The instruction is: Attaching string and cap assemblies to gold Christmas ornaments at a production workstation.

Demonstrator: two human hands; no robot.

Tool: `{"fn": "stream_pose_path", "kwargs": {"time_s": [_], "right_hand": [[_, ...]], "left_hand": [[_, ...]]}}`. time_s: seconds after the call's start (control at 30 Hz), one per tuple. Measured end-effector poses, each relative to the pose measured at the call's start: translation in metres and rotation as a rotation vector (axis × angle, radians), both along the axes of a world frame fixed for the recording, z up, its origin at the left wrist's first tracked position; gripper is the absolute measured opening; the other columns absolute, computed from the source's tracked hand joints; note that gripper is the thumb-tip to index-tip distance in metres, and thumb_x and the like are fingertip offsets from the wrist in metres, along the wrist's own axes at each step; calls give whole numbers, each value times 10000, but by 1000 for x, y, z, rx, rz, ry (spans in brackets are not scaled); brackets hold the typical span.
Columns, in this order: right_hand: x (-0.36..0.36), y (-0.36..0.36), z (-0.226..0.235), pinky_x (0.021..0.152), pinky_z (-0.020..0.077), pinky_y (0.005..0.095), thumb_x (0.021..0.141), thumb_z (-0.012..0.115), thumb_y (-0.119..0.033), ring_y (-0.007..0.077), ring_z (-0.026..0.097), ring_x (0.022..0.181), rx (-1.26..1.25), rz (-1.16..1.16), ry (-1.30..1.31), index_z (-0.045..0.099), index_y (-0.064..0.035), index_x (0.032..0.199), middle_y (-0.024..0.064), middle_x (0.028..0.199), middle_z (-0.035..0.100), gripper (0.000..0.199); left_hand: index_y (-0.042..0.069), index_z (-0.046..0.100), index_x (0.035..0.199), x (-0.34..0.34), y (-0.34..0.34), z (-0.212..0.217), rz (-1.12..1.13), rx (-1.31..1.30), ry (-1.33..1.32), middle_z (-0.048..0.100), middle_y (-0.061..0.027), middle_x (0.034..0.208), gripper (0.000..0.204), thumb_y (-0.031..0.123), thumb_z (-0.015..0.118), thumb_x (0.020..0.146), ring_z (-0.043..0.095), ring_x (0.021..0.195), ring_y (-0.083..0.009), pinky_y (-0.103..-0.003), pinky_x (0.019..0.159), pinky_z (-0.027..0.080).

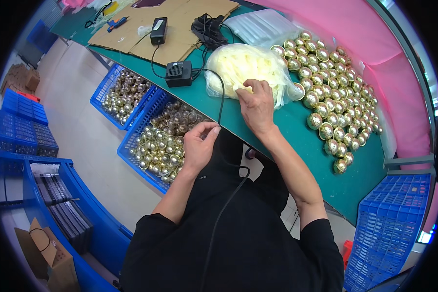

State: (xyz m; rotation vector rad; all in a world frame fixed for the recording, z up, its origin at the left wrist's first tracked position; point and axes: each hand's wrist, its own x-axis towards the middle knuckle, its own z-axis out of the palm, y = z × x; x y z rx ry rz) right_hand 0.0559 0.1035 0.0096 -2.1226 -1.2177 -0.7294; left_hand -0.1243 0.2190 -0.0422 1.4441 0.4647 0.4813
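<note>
My left hand [200, 148] is in front of the table's near edge, above the crates, with thumb and forefinger pinched together. Whatever those fingertips hold, if anything, is too small to make out. Over an open clear plastic bag [214, 86] on the table is my right hand [258, 108], its fingers curled and pinched against the pale yellow strips [246, 65] filling the bag. I cannot tell whether a strip is caught between them. A black cable [223, 100] passes close by my left fingertips. Many shiny gold balls [333, 104] are heaped to the right of the bag.
Blue crates of gold and clear balls [163, 151] stand on the floor below the table's left edge. A black fan-like box [178, 74], a power adapter [158, 30] and cardboard [126, 29] lie on the green table. Another blue crate [392, 219] is at the right.
</note>
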Motion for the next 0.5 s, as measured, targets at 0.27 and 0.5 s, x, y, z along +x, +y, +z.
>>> {"fn": "stream_pose_path", "kwargs": {"time_s": [0.27,0.5], "right_hand": [[-2,-34,27,986,521,363,881,763,-33,222,660,1125,385,27,428,789,-46,1004,98,1210,741,126],[-12,-155,63,1085,490,393,1025,628,-35,271,684,1159,990,223,880,686,34,1150,187,1194,732,154]], "left_hand": [[-31,730,1086,-3,2,5,-14,37,-2,754,-43,1005,125,51,690,1001,671,920,-80,-240,845,528],[-27,732,1084,12,-15,18,-51,22,-67,732,-13,948,126,58,712,993,641,848,-69,-228,778,511]]}}
